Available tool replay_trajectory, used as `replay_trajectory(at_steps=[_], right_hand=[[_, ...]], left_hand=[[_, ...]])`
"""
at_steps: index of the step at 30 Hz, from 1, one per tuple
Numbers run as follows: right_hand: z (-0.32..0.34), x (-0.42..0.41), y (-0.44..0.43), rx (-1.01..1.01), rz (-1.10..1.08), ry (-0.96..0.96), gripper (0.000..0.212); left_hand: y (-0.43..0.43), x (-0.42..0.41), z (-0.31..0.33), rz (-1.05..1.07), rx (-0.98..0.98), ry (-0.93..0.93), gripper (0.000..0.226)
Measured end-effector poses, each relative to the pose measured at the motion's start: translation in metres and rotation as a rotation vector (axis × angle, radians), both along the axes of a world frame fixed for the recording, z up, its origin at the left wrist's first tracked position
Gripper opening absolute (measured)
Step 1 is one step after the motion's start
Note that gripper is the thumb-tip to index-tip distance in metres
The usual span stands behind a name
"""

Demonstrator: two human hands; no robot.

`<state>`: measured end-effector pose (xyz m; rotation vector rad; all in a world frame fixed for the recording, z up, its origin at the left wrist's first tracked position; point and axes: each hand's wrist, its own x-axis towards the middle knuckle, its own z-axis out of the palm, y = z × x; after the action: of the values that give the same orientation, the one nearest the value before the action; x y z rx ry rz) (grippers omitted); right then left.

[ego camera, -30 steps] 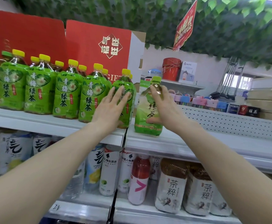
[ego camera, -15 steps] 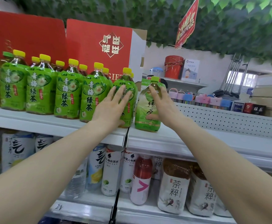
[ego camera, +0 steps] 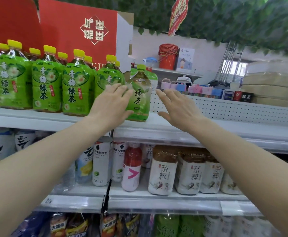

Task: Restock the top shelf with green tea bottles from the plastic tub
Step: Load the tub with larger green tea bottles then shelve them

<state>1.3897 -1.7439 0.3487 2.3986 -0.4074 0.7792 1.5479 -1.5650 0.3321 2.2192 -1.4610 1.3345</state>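
Note:
A green tea bottle point(ego camera: 139, 94) with a light green cap stands upright on the white top shelf point(ego camera: 208, 127), at the right end of a row of green tea bottles with yellow caps point(ego camera: 44, 82). My left hand point(ego camera: 110, 103) lies flat with straight fingers against the rightmost yellow-capped bottle and the left side of the new bottle. My right hand point(ego camera: 177, 108) hovers open just right of the new bottle, apart from it. The plastic tub is out of view.
Red gift boxes point(ego camera: 81, 31) stand behind the row. The top shelf to the right has a perforated back panel point(ego camera: 225, 108). Lower shelves hold white cans, a red bottle point(ego camera: 132, 166) and brown tea bottles point(ego camera: 163, 168). Fake ivy hangs overhead.
My right hand has let go of the green-capped bottle and drawn back to the right. The bottle now stands closer against the row, and my left hand has slid right to touch it.

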Motion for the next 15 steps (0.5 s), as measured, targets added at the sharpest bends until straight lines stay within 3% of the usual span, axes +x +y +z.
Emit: replay_trajectory(at_steps=[6, 15], right_hand=[[-0.028, -0.112, -0.016, -0.079, -0.087, 0.065, 0.071], [-0.120, -0.300, -0.073, 0.009, -0.154, 0.113, 0.069]], left_hand=[[-0.023, -0.089, -0.023, -0.165, -0.001, 0.013, 0.063], [-0.098, -0.256, -0.107, -0.363, 0.064, 0.008, 0.057]])
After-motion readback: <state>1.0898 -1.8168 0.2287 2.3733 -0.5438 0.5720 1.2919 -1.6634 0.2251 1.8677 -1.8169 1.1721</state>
